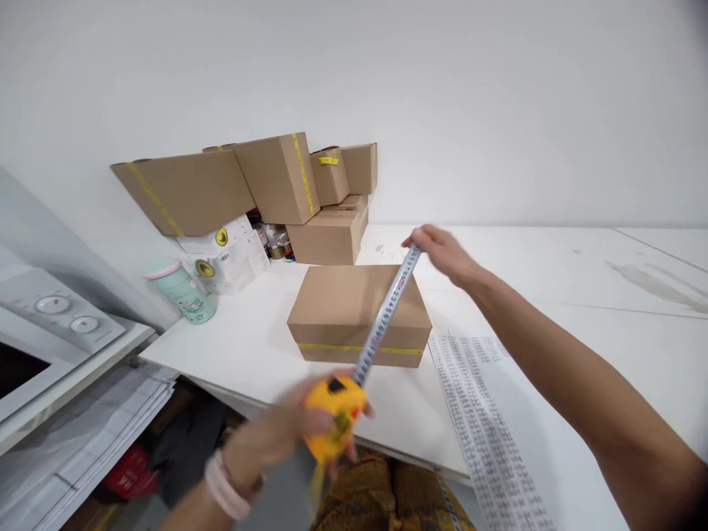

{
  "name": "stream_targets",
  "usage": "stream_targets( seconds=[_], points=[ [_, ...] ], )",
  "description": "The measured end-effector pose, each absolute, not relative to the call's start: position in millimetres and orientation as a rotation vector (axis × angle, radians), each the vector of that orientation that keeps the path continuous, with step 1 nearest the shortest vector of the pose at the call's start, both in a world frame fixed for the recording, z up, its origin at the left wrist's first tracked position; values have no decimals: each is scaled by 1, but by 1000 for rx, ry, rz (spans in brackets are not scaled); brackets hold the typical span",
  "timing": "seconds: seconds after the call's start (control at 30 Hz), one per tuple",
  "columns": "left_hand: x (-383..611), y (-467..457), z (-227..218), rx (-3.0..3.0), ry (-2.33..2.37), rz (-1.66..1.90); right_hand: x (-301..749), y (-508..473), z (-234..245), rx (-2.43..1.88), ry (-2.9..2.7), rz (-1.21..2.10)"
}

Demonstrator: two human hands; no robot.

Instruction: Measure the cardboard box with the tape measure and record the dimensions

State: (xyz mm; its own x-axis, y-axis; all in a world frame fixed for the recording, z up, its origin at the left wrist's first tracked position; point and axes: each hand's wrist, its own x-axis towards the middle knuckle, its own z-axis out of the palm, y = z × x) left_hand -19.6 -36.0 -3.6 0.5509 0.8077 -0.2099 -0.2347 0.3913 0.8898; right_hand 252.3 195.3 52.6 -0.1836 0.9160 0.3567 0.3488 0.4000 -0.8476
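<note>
My left hand, blurred by motion, is wrapped round the yellow case of a tape measure near the table's front edge. The white blade runs out slantwise, up and to the right. At its far end my right hand pinches the blade tip. Beneath the blade lies a closed brown cardboard box with a yellow strip along its front side. The blade passes over the right part of the box; whether it touches the box I cannot tell.
Several cardboard boxes are stacked at the back left, above white boxes with avocado pictures. A mint tumbler stands on the white table. Printed label sheets lie at the right. A microwave is at far left.
</note>
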Motion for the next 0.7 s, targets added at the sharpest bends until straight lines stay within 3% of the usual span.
stream_targets(
  seconds=[0.13,0.4,0.7],
  points=[
    [38,-51,-50,747,499,906,211,227,39,-1221,-2092,812],
    [42,-47,-14,620,612,1036,185,256,16,-1406,-2210,796],
    [70,-73,-13,597,653,1019,191,243,14,-1222,-2314,854]
  ],
)
